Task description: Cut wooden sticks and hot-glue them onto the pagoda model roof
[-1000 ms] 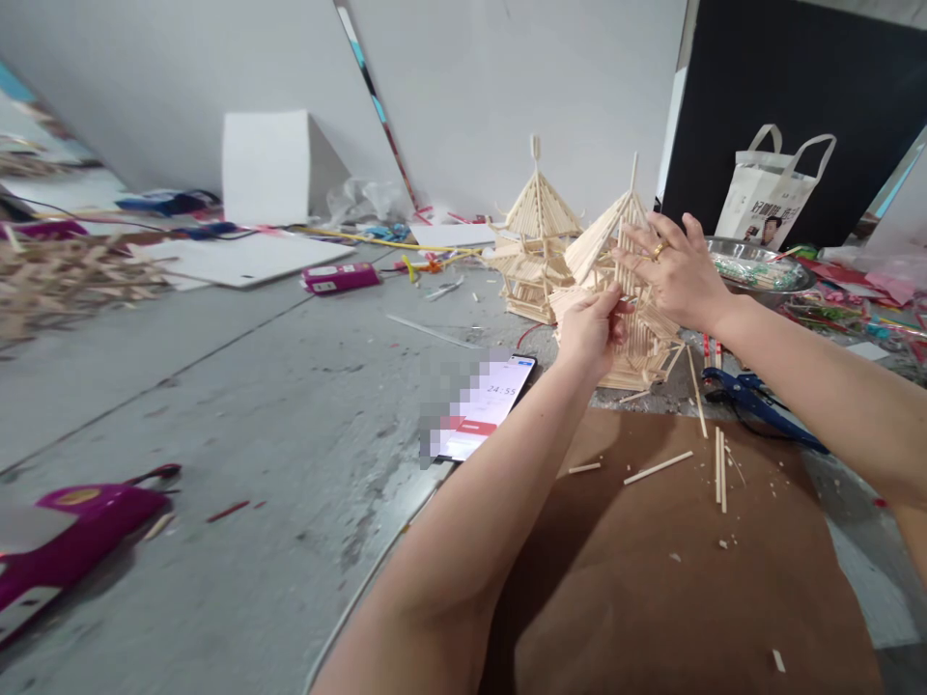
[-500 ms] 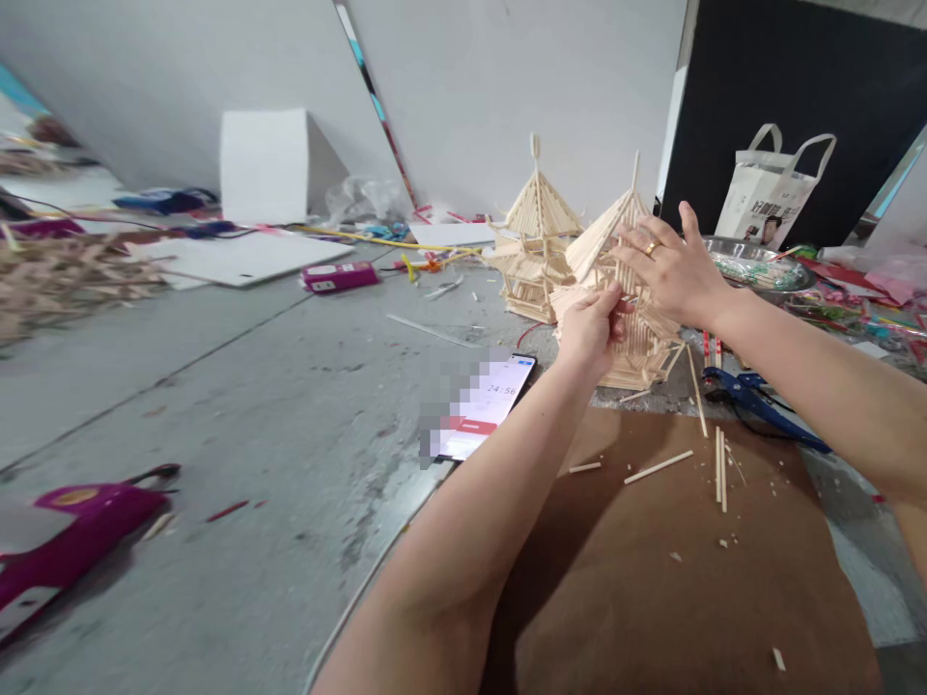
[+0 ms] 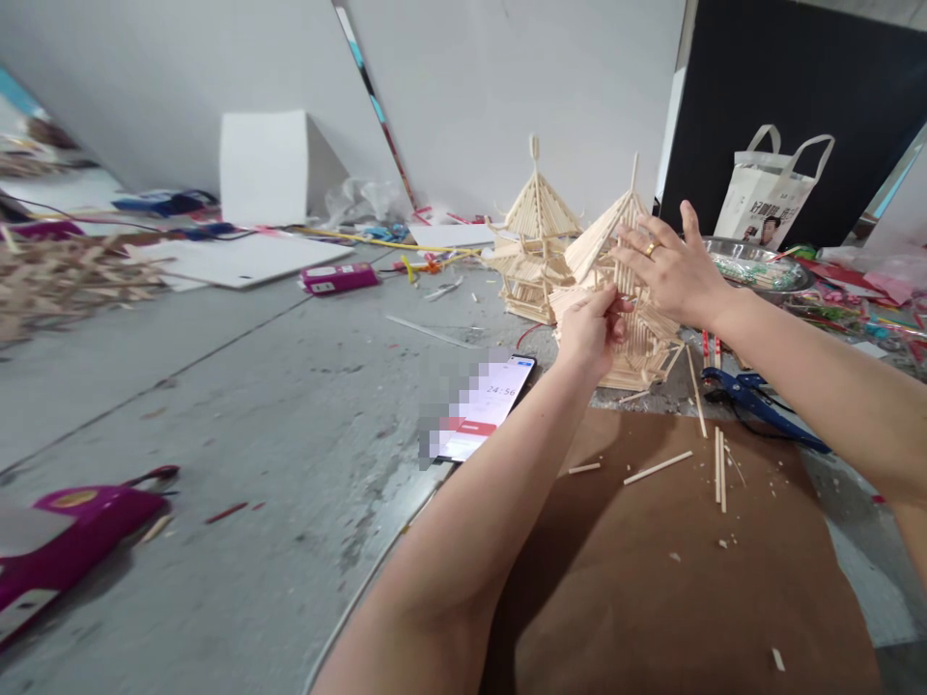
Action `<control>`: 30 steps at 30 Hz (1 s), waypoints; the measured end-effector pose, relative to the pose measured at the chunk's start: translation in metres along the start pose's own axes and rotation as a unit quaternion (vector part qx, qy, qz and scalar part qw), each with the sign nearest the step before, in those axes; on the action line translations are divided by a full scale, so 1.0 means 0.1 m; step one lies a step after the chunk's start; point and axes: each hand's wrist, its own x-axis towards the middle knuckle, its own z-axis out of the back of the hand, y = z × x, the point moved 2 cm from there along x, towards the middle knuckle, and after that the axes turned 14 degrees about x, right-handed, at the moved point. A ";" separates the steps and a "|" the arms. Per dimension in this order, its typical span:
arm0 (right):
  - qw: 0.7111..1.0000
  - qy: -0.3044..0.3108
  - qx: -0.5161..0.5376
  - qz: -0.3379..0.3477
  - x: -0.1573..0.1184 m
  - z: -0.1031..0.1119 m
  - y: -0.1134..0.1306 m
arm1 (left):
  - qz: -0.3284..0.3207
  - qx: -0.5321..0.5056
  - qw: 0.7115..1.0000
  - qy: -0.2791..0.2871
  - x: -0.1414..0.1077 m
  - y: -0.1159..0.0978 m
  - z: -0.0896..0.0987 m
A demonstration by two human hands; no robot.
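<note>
A small pagoda model built from thin wooden sticks stands at the far edge of a brown board, with a pointed roof and a stick rising from its top. My left hand is closed in a pinch at the front of the model, below its upper roof; what lies between the fingertips is hidden. Against the right side of that roof rests my right hand, fingers stretched and apart, one pointing up, a ring on another. Just behind to the left is a second stick pagoda.
Loose sticks and crumbs lie on the brown board. A phone is left of my forearm. Blue pliers lie right of the model, a metal bowl behind them. Purple tools sit on the grey floor.
Almost nothing differs. Both hands stay in the same places at the stick pagoda, with only a very slight shift of the view.
</note>
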 end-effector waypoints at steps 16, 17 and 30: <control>1.000 -0.002 -0.009 -0.004 0.01 0.01 0.02 | -0.025 0.030 0.999 -0.023 0.02 0.01 -0.01; 1.000 -0.005 -0.005 -0.005 0.01 0.01 0.03 | -0.027 0.032 0.999 -0.025 0.02 0.01 -0.01; 0.947 -0.242 0.189 -0.097 -0.65 0.27 0.07 | -0.331 0.276 0.874 -0.226 -0.18 0.13 0.05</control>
